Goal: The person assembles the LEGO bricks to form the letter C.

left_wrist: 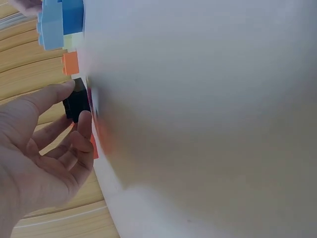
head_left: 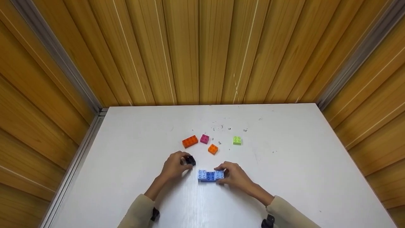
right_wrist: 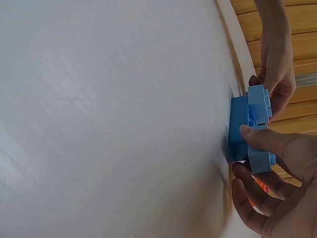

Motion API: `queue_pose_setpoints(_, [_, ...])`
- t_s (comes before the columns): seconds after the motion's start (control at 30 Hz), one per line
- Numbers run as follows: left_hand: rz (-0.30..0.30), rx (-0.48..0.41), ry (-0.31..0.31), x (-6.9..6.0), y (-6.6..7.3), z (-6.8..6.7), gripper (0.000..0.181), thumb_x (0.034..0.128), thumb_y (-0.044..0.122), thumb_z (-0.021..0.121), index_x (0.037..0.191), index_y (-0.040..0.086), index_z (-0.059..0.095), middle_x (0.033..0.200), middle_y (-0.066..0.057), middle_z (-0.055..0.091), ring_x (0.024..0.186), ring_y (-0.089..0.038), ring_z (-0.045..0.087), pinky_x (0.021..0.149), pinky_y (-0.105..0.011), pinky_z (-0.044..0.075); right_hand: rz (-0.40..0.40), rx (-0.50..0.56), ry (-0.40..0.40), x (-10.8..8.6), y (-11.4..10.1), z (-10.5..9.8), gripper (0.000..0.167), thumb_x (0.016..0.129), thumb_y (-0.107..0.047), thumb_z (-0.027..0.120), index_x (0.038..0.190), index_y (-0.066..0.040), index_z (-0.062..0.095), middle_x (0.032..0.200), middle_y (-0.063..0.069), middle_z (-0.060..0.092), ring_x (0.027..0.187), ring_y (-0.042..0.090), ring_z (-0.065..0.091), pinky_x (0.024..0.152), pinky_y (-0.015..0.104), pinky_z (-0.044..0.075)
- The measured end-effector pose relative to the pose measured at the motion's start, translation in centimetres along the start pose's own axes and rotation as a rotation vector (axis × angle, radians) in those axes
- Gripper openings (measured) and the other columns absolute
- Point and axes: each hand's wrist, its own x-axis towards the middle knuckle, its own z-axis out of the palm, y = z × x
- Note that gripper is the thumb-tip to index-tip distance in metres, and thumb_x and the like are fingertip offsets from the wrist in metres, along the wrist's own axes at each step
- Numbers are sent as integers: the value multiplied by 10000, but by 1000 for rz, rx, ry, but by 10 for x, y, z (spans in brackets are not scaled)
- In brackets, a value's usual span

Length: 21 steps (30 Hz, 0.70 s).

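My left hand [head_left: 175, 165] pinches a black brick [head_left: 190, 160] between thumb and fingers; in the left wrist view the black brick [left_wrist: 77, 100] is held close to the table surface. Just right of it, a blue brick [head_left: 210, 176] carries two light blue bricks, one at each end, with blue studs showing between them. My right hand [head_left: 235, 176] grips the right end of this assembly, thumb at the near side. In the right wrist view the thumb of my right hand [right_wrist: 292, 153] presses on the side of the blue brick [right_wrist: 238, 124].
Beyond the hands on the white table [head_left: 284, 177] lie a long red-orange brick [head_left: 190, 141], a magenta brick [head_left: 204, 139], a small orange brick [head_left: 213, 149] and, farther right, a lime green brick [head_left: 237, 140]. Wood-patterned walls [head_left: 208, 57] rise behind and at both sides.
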Motion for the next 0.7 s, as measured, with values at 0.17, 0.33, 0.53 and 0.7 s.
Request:
queue_pose_setpoints(0.17, [131, -77, -38, -5, 4, -4, 358, 880, 80, 783, 1224, 33, 698, 1153, -146, 703, 903, -230, 643, 829, -387, 567, -29, -1, 9, 0, 1, 1, 432, 755, -52, 883, 1159, -16, 736, 1020, 76, 716, 834, 108, 614, 734, 213, 529])
queue_pose_setpoints(0.33, [224, -151, -86, -11, 11, -8, 366, 908, 53, 741, 1264, 4, 671, 1194, -178, 697, 902, -238, 674, 841, -416, 594, -27, 6, 8, -1, 3, 1, 428, 762, -61, 881, 1163, -22, 736, 1030, 76, 717, 842, 111, 616, 740, 217, 533])
queue_pose_setpoints(0.53, [285, -156, -163, -19, 16, -7, 406, 907, 89, 754, 1290, -10, 662, 1172, -161, 711, 856, -210, 677, 760, -266, 550, -24, 24, -3, -1, 3, 2, 419, 762, -49, 876, 1154, -8, 734, 1040, 95, 718, 846, 120, 626, 743, 206, 530])
queue_pose_setpoints(0.7, [315, -140, -216, -20, 18, -4, 380, 884, 90, 783, 1253, 47, 706, 1120, -125, 729, 843, -173, 668, 721, -216, 515, -32, 23, 4, 1, 2, 1, 415, 764, -39, 871, 1153, 3, 730, 1050, 107, 723, 855, 145, 639, 757, 234, 552])
